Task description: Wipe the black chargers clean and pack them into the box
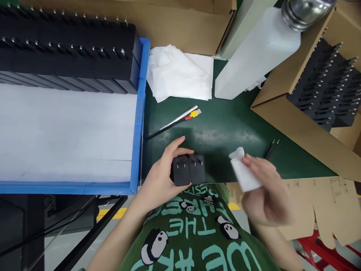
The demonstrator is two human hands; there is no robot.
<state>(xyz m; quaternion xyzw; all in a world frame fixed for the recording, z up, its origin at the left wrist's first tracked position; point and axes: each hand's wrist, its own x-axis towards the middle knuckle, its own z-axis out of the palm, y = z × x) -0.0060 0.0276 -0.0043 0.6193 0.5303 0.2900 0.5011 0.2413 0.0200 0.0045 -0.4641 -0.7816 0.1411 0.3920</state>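
Two black power adapters [188,174] sit side by side at the table's front edge, their metal prongs facing up. My left hand [166,169] is closed around them from the left, fingers behind and thumb side in front. Off to the right, my right hand [265,188] holds a folded white wipe [244,174] between its fingers; the hand is partly blurred by motion. Beyond my left hand lie a silver pen-like stick [180,116] and a black cable with red and yellow parts and a USB plug [194,113].
A blue tray [139,113] holds rows of black adapters [67,49] at left. White wipes [180,73] are stacked behind. A white bottle [259,52] with a metal cap stands near a cardboard box [296,128] of adapters. Tweezers-like black tips [271,148] lie at right.
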